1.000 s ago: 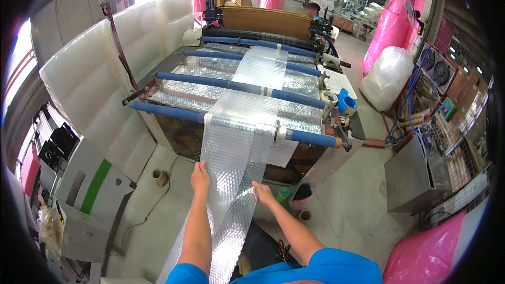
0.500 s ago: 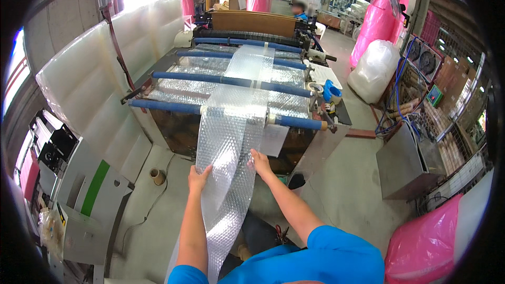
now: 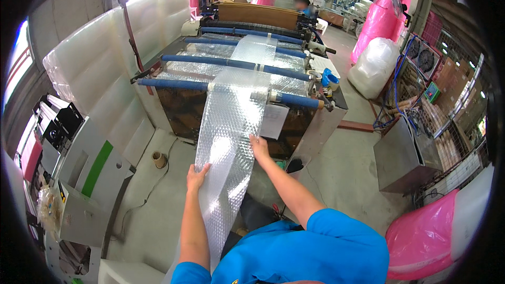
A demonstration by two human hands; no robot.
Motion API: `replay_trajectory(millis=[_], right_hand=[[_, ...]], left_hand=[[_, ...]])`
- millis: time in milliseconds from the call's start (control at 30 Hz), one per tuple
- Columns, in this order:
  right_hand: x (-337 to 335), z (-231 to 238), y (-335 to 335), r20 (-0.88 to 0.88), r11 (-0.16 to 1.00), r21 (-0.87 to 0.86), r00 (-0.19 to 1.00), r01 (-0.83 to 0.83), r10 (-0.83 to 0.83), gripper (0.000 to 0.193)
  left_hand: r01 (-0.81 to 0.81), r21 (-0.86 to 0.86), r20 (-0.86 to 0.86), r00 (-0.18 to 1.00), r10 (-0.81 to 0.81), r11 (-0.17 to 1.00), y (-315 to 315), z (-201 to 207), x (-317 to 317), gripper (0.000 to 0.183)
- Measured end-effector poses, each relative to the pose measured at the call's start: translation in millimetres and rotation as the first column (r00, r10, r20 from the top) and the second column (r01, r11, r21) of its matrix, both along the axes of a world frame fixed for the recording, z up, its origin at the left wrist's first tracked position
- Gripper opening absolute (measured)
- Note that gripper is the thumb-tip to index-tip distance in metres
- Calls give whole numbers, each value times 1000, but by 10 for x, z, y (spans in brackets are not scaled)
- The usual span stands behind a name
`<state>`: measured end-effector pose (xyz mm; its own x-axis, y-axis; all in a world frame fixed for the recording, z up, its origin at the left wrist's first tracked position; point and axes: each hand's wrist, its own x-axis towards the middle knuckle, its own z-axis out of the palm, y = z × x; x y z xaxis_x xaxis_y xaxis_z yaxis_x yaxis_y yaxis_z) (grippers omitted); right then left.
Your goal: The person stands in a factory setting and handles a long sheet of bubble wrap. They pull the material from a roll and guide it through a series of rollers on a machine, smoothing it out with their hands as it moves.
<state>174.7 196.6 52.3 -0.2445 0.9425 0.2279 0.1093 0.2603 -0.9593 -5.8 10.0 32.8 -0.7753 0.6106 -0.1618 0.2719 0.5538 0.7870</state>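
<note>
A long clear strip of bubble wrap (image 3: 231, 126) runs off a machine with blue rollers (image 3: 236, 64) and hangs down toward me. My left hand (image 3: 197, 175) grips the strip's left edge low down. Higher up, my right hand (image 3: 259, 146) holds its right edge, just below the front blue roller (image 3: 294, 100). The strip hangs between my forearms and passes out of view at the bottom.
Tall white foam-like rolls (image 3: 94, 73) stand at left, with a grey and green machine (image 3: 79, 173) below them. A small cardboard core (image 3: 158, 159) lies on the floor. Pink and white bags (image 3: 379, 31) stand at right beside a metal cabinet (image 3: 400, 158). A person works behind the machine.
My right hand has moved up along the strip's right edge toward the roller. My left hand has dropped slightly lower on the left edge. The view has shifted closer to the machine.
</note>
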Motion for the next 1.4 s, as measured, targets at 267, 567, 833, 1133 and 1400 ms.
replay_trajectory(millis=[267,567,833,1133,1400], right_hand=[[410,-605,-1502,264,934,-269,915,-235,306,50],[402,-714,-1438,275,917,-339,910,-211,311,50],[406,-799,-1460,199,926,-273,927,-260,319,48],[373,-1046,-1349,199,889,-385,918,-249,343,45],[407,-1163,-1373,157,908,-351,942,-227,296,43]], left_hand=[[-50,-12,-94,994,49,999,-213,120,102,72],[-161,71,-158,973,171,984,-180,122,138,47],[-157,82,-117,979,166,984,-59,-311,-113,37],[-118,113,-268,953,145,987,-19,-520,-4,38],[-43,243,-246,964,104,969,23,-921,2,36]])
